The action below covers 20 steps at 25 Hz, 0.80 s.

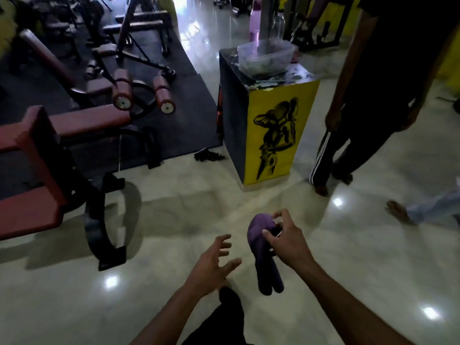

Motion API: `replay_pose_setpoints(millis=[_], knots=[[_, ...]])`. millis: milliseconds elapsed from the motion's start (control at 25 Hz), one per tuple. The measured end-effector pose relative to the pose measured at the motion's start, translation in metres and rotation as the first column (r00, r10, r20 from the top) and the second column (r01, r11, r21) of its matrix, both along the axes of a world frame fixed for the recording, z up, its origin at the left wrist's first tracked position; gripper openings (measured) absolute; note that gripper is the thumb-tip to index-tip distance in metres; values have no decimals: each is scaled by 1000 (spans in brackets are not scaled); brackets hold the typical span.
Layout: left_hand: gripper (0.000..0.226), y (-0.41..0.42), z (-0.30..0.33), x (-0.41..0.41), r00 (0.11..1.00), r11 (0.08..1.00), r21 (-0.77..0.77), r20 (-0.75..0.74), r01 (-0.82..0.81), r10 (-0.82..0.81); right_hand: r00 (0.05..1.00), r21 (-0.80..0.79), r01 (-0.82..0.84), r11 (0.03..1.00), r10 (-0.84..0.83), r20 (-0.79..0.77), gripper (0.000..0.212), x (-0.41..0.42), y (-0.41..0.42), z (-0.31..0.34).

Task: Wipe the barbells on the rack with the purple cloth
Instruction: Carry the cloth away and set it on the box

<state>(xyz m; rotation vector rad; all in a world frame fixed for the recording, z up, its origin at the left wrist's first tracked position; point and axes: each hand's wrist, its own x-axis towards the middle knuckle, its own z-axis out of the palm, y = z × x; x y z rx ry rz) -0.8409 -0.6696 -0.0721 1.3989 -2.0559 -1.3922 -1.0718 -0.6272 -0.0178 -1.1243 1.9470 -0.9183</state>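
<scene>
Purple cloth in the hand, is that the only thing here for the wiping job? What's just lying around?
For the job:
purple cloth, held in the right hand
left hand, open, holding nothing
No barbells or rack in view.

Just lying about:
red padded bench
yellow stand
clear tub on the stand
pink bottle
another person's legs

Tub (265,58) on pedestal (271,130); bench (49,150) left.

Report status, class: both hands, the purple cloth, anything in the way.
Right hand grips purple cloth. Left hand open, empty. No barbell rack in view. Yellow-and-black stand and another person ahead.
</scene>
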Motion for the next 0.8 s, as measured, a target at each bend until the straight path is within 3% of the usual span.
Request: replay_pose_setpoints(millis=[160, 360, 480, 560, 600, 680, 800], knots=[[77, -72, -5, -65, 987, 999, 31, -158, 20, -15, 996, -46, -16, 999, 20, 84, 19, -31, -117, 29], [20, -225, 2, -106, 984, 973, -211, -129, 96, -125, 1000, -96, -5, 995, 7, 28, 9, -82, -247, 70], [25, -319, 47, -116, 990, 936, -350, -143, -38, -13, 989, -97, -1, 995, -13, -144, 10, -124, -302, 79], [19, -387, 91, -131, 978, 919, -378, -206, -110, 32, 960, 14, -56, 998, 58, -275, 9, -156, -344, 80], [19, -418, 116, -142, 973, 905, -413, -232, -104, 5, 932, 99, -107, 989, 135, -336, 17, -168, -366, 85], [25, -474, 162, -177, 959, 892, -452, -261, -23, -107, 880, 115, -211, 971, 240, -411, 43, -186, -411, 98], [38, -541, 217, -236, 943, 875, -460, -198, 152, -268, 949, -198, -316, 928, 303, -92, 39, -196, -478, 139]])
